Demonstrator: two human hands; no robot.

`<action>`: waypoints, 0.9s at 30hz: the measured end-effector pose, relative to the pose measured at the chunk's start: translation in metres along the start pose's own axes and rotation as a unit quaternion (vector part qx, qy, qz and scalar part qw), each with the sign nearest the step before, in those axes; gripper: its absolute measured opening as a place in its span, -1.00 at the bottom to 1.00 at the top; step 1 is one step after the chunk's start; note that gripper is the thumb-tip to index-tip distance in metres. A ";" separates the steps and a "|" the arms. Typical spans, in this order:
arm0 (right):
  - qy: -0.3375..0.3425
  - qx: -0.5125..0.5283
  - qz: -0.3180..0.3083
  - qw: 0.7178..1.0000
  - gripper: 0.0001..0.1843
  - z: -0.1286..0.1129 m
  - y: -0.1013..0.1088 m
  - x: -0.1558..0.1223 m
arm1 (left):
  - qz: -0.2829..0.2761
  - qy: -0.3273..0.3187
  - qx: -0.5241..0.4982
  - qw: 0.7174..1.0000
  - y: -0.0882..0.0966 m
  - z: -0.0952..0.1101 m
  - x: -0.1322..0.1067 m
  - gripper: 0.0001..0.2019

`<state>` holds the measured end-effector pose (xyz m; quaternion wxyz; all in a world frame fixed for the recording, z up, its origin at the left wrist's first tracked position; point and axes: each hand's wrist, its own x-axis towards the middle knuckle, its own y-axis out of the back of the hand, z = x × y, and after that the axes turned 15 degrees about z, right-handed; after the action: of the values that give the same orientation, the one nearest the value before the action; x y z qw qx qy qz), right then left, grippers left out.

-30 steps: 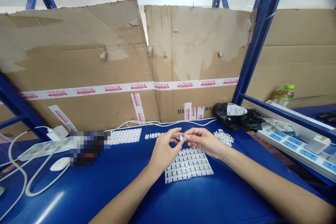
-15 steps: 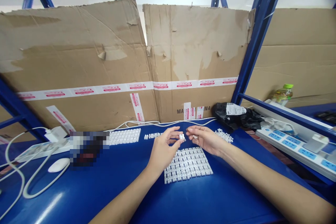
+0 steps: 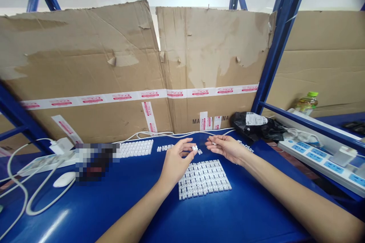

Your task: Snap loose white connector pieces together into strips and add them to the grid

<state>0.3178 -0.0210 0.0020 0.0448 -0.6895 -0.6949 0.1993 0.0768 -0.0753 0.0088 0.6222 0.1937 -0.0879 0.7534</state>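
Observation:
My left hand [image 3: 176,161] pinches a small white plastic piece [image 3: 195,147] between thumb and fingertips, above the blue table. My right hand [image 3: 226,147] is beside it, a short way apart, palm turned up and fingers curled; something tiny and white may lie in it, too small to name. Below both hands lies a flat mat of several joined white plastic pieces [image 3: 203,178]. A loose heap of the same white pieces [image 3: 245,146] shows just behind my right hand.
Another white mat [image 3: 135,147] and a short row of pieces [image 3: 166,147] lie at the back left. A white mouse [image 3: 64,179] and cables [image 3: 25,197] sit at the left, a black bag [image 3: 256,123] and a power strip [image 3: 322,161] at the right. Cardboard walls [image 3: 142,68] close the back.
My hands were together on one small piece a second ago. They have since drawn apart: the left keeps the white piece, the right has moved right and back.

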 end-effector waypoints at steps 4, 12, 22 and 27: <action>-0.019 0.031 -0.023 0.999 -0.84 -0.004 -0.003 -0.004 | 0.001 -0.001 0.003 1.000 0.000 -0.001 -0.001 -0.60; 0.017 0.005 -0.064 0.998 -0.79 -0.003 -0.001 -0.007 | -0.004 -0.013 0.017 1.000 -0.001 0.003 -0.002 -0.62; 0.012 0.001 -0.078 0.997 -0.71 -0.002 -0.015 -0.019 | -0.006 -0.046 0.025 0.999 -0.003 0.004 -0.003 -0.62; -0.036 0.037 -0.058 0.997 -0.68 0.005 -0.016 -0.016 | -0.008 -0.052 0.032 0.998 -0.003 0.007 -0.004 -0.63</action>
<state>0.3023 -0.0368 0.0064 0.0566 -0.6385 -0.7270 0.2463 0.0816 -0.0814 0.0134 0.6158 0.2532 -0.0941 0.7401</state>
